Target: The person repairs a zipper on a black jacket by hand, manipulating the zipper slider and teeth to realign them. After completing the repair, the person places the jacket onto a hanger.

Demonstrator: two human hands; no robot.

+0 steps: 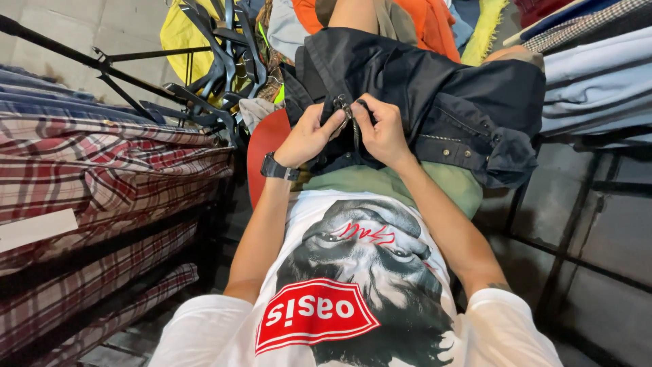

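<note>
A dark navy jacket [435,88] with metal snaps and a metal zipper lies across my lap. My left hand [309,134], with a black watch on its wrist, pinches the zipper's edge near the slider [343,109]. My right hand [384,132] grips the jacket's other front edge right beside it. Both hands meet at the zipper [352,122], thumbs on top. I sit on a red stool [261,153].
Plaid shirts [88,170] are stacked on shelves at the left. Black hangers [217,61] pile on a rack behind the jacket. Folded light blue clothes [598,75] sit on a rack at the right. Orange and yellow garments [421,20] lie beyond.
</note>
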